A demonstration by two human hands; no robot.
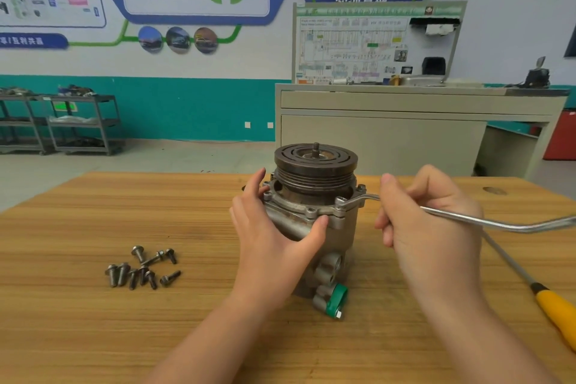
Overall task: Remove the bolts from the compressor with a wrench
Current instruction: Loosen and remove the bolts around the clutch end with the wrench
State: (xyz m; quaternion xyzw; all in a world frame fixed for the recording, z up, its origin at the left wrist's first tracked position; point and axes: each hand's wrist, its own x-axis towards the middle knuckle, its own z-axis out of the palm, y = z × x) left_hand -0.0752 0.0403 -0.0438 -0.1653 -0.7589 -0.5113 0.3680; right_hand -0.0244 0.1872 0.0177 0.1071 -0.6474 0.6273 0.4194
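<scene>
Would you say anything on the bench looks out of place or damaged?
Nothing looks damaged. The removed bolts lie in a loose pile left of the compressor, and a yellow-handled screwdriver lies near the table's right edge.

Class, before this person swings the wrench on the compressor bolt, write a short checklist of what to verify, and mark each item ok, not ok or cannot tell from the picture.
1. Wrench head seated on the bolt at the flange's near right corner: ok, it sits over it.
2. Head fully engaged on the bolt's flats: cannot tell.
3. Compressor steadied: ok, the left hand holds its body.
4. Right hand gripping the handle: ok.
5. Removed bolts kept out of the way: ok, piled on the table to the left.
6. Swing path clear: not ok, a yellow-handled screwdriver lies under the handle.
</scene>
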